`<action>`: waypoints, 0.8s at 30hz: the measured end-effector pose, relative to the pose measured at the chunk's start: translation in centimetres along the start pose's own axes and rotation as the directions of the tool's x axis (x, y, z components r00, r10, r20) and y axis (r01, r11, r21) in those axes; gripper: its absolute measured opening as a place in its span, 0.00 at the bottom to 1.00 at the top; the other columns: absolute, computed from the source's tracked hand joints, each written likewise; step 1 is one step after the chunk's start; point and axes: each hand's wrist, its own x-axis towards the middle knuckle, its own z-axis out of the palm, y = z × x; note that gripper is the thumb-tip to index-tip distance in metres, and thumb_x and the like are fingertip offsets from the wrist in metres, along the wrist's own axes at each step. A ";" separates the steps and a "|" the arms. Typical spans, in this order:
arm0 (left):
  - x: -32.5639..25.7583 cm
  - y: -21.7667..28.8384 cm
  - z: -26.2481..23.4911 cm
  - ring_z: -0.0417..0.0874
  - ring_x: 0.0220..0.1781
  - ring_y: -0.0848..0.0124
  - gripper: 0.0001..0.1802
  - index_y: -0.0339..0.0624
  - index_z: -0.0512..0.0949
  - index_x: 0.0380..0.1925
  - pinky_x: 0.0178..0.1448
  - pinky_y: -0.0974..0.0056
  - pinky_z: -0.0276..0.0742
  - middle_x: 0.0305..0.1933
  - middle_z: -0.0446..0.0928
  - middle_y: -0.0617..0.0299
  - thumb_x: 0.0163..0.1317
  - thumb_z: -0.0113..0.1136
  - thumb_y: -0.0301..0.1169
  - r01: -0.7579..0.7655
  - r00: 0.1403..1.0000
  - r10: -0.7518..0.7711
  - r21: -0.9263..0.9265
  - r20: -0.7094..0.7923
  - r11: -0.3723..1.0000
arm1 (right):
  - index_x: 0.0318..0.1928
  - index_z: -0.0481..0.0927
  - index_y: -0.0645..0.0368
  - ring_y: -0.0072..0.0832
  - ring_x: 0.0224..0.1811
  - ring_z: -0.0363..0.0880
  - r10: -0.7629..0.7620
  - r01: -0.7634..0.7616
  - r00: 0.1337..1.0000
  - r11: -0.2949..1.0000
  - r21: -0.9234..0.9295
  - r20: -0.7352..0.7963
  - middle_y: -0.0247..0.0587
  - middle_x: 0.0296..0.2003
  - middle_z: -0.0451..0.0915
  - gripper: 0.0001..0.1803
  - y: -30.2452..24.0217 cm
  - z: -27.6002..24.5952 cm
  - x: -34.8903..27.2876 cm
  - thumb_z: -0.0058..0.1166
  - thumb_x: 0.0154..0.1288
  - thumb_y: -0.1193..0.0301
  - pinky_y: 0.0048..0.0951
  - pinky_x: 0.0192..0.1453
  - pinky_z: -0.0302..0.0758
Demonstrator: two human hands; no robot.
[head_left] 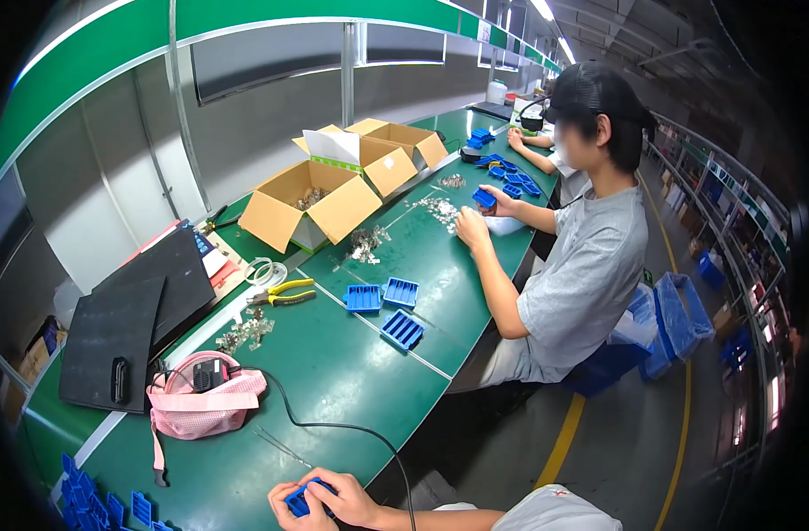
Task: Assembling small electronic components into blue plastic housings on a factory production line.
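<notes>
Near the lower edge, my left hand (291, 508) and my right hand (350, 503) are closed together round a small blue plastic tray (304, 501). Fingers cover most of the tray, so its compartments are hidden. Just beyond my hands, a pair of thin metal tweezers (282, 447) lies on the green table (334, 380). To the left is a pink mesh pouch (201, 416) with a black device on it, and a black cable (334, 425) runs from there past my right hand. Several more blue trays (90, 504) are heaped at the lower left corner.
Yellow-handled pliers (288, 293), small metal pieces (245, 333) and blue slotted trays (403, 330) lie farther along. Open cardboard boxes (312, 203) stand behind. A co-worker (586, 248) sits at right holding a blue tray (485, 198). Black boards (112, 336) rest at left.
</notes>
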 end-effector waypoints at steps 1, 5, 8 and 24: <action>-0.1 0.0 0.1 0.76 0.39 0.63 0.08 0.33 0.74 0.30 0.47 0.62 0.73 0.37 0.76 0.53 0.50 0.62 0.21 -0.009 1.000 0.009 0.018 -0.014 1.000 | 0.41 0.73 0.65 0.29 0.32 0.78 -0.008 0.008 1.000 1.000 -0.008 -0.001 0.45 0.30 0.78 0.10 -0.1 -0.1 0.1 0.44 0.65 0.70 0.28 0.40 0.73; -0.2 -0.7 0.1 0.76 0.39 0.63 0.09 0.33 0.74 0.31 0.47 0.62 0.73 0.37 0.76 0.53 0.50 0.62 0.22 -0.037 0.999 0.037 -0.011 -0.021 0.999 | 0.40 0.73 0.65 0.31 0.32 0.78 -0.025 0.025 1.000 1.000 0.009 -0.002 0.47 0.30 0.77 0.10 -0.9 -0.1 -0.2 0.44 0.66 0.70 0.27 0.39 0.72; -0.8 0.7 -1.3 0.75 0.44 0.63 0.10 0.32 0.73 0.35 0.52 0.62 0.70 0.42 0.75 0.52 0.53 0.60 0.24 -0.001 0.997 0.004 -0.034 0.078 0.999 | 0.40 0.77 0.63 0.31 0.37 0.78 0.023 -0.023 1.000 0.999 -0.023 -0.003 0.44 0.34 0.79 0.09 -1.5 -0.1 -1.1 0.51 0.58 0.76 0.29 0.43 0.73; -8.4 -1.7 -5.6 0.77 0.43 0.65 0.14 0.28 0.72 0.44 0.47 0.64 0.74 0.46 0.75 0.51 0.59 0.51 0.25 0.647 0.743 -0.490 -0.302 0.457 0.700 | 0.36 0.78 0.64 0.22 0.31 0.77 0.345 -0.354 0.935 0.894 0.273 0.084 0.39 0.29 0.79 0.07 2.8 -2.5 -8.2 0.56 0.55 0.80 0.25 0.35 0.76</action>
